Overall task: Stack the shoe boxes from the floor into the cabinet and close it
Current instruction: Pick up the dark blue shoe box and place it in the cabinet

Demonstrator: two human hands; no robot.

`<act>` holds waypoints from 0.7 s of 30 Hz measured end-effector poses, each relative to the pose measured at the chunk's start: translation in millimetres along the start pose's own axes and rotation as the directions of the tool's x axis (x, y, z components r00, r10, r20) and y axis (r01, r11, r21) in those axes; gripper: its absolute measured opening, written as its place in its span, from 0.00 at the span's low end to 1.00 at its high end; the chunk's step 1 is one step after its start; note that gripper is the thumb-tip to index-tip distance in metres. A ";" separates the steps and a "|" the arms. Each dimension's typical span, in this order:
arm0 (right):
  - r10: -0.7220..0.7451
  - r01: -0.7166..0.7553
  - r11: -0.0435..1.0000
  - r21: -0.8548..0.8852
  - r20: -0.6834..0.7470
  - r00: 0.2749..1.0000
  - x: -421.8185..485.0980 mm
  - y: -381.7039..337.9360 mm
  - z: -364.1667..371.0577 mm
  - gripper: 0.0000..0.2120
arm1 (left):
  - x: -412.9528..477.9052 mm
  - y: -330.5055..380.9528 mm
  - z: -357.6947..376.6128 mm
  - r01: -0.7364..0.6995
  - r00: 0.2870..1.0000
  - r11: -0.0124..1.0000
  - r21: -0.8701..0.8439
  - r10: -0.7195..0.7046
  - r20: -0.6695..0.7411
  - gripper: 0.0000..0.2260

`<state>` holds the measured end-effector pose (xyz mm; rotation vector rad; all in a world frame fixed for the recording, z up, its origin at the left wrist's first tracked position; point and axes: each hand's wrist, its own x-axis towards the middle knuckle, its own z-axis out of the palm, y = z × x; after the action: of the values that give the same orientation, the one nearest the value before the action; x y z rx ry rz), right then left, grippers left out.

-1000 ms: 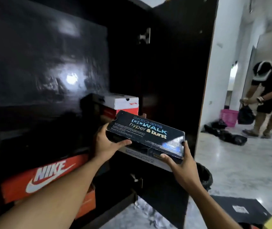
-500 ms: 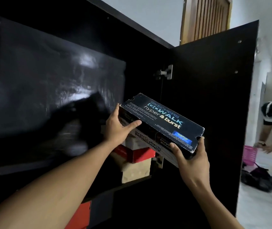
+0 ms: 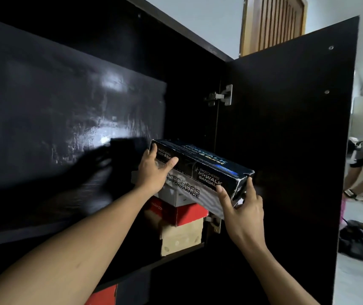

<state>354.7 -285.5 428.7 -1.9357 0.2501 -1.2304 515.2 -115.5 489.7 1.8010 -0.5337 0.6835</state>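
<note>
My right hand [image 3: 241, 209] grips the near right corner of the black cardboard Skechers shoe box [image 3: 200, 167], thumb on the front face, fingers [image 3: 249, 186] up the end panel. My left hand [image 3: 154, 172] clamps the far left end, thumb lying across the printed side. So the box spans between both grips, from 10 o'clock at the left hand to 4 o'clock at the right, tilted with its long side toward me.

It sits at the top of the stack in the open black cabinet [image 3: 70, 119]. Directly below it is a white shoe box [image 3: 180, 195]; whether they touch I can't tell. Then a red shoe box [image 3: 181, 213], then a plain brown cardboard box [image 3: 181, 237] on the shelf.

Black cabinet door [image 3: 286, 139] stands open at 3 o'clock, silver hinge [image 3: 221, 98] at 12.

Versus half a second back: box has rolled, the lid then faced me, now the side panel does. It has also gone deeper into the cabinet. Both grips unchanged.
</note>
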 end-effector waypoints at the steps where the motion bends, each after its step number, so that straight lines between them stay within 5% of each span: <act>1: 0.000 0.000 1.000 -0.006 0.011 1.000 5.6 -0.5 3.9 0.45 | 3.1 -1.9 1.8 0.013 1.000 1.000 0.012 -0.013 0.018 0.39; 5: -0.057 0.058 0.998 -0.009 0.086 0.995 22.2 -2.3 18.6 0.40 | 1.9 -12.7 8.5 0.022 0.988 0.999 0.027 -0.026 0.155 0.40; 8: -0.128 0.135 0.989 -0.067 0.098 0.987 41.1 -0.4 36.0 0.35 | -9.0 -17.7 17.2 0.064 0.965 0.998 0.006 -0.063 0.253 0.52; 13: -0.190 0.208 0.975 -0.075 0.198 0.962 68.8 6.8 61.2 0.29 | -5.4 -27.5 34.4 0.067 0.966 0.997 0.034 -0.073 0.247 0.62; 21: -0.145 0.184 0.980 -0.071 0.374 0.916 94.8 21.0 85.4 0.23 | 20.7 -43.4 42.0 0.094 0.975 0.987 0.132 -0.118 0.187 0.52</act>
<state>478.4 -306.3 460.2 -2.2731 -0.0465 -0.9451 566.7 -142.4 463.3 2.0098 -0.5296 0.4774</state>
